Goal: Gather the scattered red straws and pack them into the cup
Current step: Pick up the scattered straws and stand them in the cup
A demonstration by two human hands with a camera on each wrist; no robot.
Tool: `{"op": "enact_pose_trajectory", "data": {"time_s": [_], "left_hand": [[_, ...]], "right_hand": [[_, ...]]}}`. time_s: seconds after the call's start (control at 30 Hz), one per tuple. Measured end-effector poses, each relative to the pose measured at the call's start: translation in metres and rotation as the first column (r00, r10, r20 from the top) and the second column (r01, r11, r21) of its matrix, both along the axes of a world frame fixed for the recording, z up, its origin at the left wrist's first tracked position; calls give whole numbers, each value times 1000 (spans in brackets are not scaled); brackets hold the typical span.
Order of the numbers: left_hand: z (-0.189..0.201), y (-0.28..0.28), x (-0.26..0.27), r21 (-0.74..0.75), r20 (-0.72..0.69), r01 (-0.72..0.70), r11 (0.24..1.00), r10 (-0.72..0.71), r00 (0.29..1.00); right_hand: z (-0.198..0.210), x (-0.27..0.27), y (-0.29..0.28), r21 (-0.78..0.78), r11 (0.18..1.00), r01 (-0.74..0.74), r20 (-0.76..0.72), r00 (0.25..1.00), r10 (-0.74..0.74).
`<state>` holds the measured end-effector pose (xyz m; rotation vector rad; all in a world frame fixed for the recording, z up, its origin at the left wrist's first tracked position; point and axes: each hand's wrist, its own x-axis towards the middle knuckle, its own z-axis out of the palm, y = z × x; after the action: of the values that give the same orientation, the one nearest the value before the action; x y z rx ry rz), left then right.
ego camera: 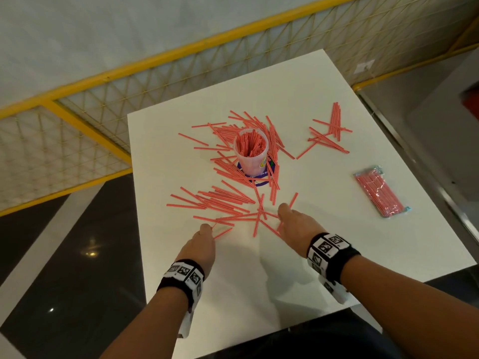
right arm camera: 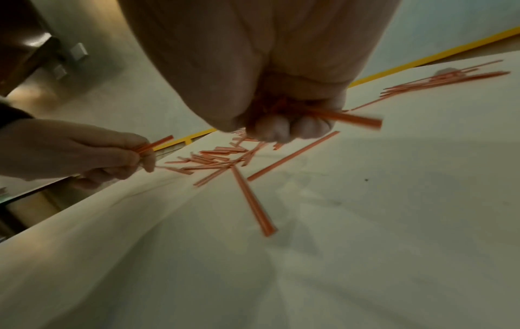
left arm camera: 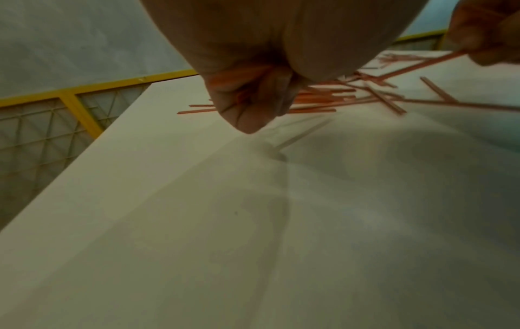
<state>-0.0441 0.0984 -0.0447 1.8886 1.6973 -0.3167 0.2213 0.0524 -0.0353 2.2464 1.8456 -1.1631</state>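
Both hands are working at the near edge of the scatter: the left hand [ego camera: 201,244] is curling its fingers round a few red straws [right arm camera: 153,144], and the right hand [ego camera: 295,226] is clamping a small bunch [right arm camera: 351,119] that is sticking out past its knuckles. The hands are staying apart, each over the white desk [ego camera: 324,86]. Most loose straws [ego camera: 223,200] are lying fanned between the hands and the cup [ego camera: 251,151], which is standing upright farther off, ringed by more straws and already holding many. A separate heap [ego camera: 329,133] is lying far right, and a sealed packet [ego camera: 379,194] is resting near the right edge.

Risks, as I judge them: thin straws are likely slipping from loose bunches; uneven ends may be catching the cup rim; a crowded cup may be tipping when pushed, since straws are lying under and against its base.
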Motion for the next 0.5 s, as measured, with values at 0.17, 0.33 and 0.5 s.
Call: {"op": "enact_pose_trajectory", "data": {"time_s": [0.17,0.33,0.5], "left_hand": [[7,2,1,35,85,-23,999,20,996],[6,-1,1,52,69,6,999,-9,998],[5,-4,-2,74,54,17,997,-21,998]], "right_hand": [[2,-12,21,101,992,69,-54,997,-64],[-8,-46,74,192,974,-119,53,992,111],[-24,-74,127,97,964,-248,194,954,226]]}}
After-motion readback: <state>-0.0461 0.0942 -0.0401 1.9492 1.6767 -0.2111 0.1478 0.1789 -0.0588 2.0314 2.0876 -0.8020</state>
